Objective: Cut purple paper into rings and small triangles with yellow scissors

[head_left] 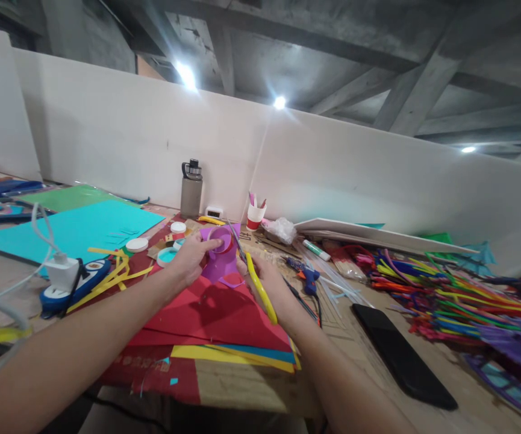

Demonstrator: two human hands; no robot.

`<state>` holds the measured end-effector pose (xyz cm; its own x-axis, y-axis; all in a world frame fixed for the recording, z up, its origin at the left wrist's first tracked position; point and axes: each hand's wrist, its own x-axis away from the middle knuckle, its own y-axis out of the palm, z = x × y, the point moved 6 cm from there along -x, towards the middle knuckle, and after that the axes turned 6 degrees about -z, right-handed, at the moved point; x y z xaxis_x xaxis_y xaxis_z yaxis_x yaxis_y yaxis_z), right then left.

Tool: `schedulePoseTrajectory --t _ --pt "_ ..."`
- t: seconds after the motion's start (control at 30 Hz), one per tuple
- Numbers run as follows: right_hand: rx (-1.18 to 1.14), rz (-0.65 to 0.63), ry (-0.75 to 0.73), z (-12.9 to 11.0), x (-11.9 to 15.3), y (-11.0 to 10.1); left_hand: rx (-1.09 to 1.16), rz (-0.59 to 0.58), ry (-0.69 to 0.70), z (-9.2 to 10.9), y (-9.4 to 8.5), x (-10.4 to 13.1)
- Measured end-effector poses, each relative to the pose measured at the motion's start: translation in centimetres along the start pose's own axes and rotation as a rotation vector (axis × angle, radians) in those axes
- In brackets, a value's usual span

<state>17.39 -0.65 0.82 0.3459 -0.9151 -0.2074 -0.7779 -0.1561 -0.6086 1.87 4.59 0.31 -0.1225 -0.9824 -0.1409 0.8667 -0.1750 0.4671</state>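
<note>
My left hand [191, 259] is closed on a piece of purple paper [217, 270], its thumb lying over a round, ring-like shape on the sheet. Whether that ring is a separate piece cannot be made out. In my right hand [267, 283] is a pair of scissors with yellow handles [260, 288]. Their blades point up and away, right beside the purple paper's edge. Below both hands lie red paper sheets [215, 313], with yellow and blue sheets showing under the near edge. A small reddish-purple cutout shape [232, 280] sits just under the held paper.
Left are a turquoise sheet [84, 226], yellow strips [115, 274] and a power strip [74, 292] with a white charger. A grey bottle [191, 196] and a cup of pens [255, 216] stand behind. Right lie a blue glue gun [309, 278], a black phone [402, 355] and colourful pipe cleaners [459, 295].
</note>
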Motion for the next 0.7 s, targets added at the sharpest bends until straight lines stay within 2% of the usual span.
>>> schedulePoseTrajectory --t 0.27,0.5,0.7 --pt "0.008 -0.014 0.008 -0.5 0.3 -0.3 -0.023 -0.047 -0.011 0.2 0.0 -0.3" --pt "0.059 0.003 -0.010 0.2 0.1 -0.2 -0.073 -0.047 -0.040 0.5 -0.1 -0.3" --pt "0.053 0.045 -0.053 0.4 0.1 -0.2 -0.109 -0.190 -0.045 0.5 1.1 0.2"
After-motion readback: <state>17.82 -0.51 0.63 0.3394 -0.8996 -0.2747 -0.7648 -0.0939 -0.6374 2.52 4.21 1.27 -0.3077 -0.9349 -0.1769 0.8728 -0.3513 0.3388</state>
